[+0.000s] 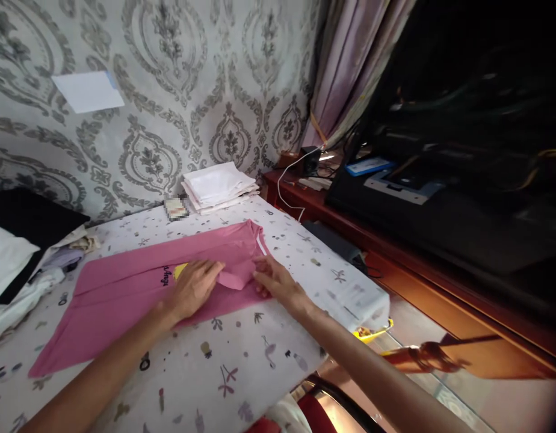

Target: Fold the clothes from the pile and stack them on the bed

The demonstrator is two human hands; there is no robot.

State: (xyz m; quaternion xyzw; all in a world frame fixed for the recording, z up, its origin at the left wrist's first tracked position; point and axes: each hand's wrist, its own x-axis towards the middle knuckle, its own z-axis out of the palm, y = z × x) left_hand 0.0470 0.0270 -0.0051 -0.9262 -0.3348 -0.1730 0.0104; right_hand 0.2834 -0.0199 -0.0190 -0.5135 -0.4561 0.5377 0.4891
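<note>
A pink T-shirt [120, 300] lies on the patterned white cloth, its long edges turned inward over a dark print and a yellow patch. My left hand [197, 290] rests on its middle, fingers together and closed at the edge of a folded flap; the thumb is hidden. Close to the collar end, my right hand [278, 282] has its fingers curled, pinching the pink fabric. Between both hands the sleeve-like flap stands slightly raised.
White folded clothes [221, 183] are stacked by the wall, beside a small blurred packet [176, 207]. Black and white garments [25, 240] are heaped at left. A dark red cabinet [300, 198] borders the right side, with a white cable [281, 186] hanging over it.
</note>
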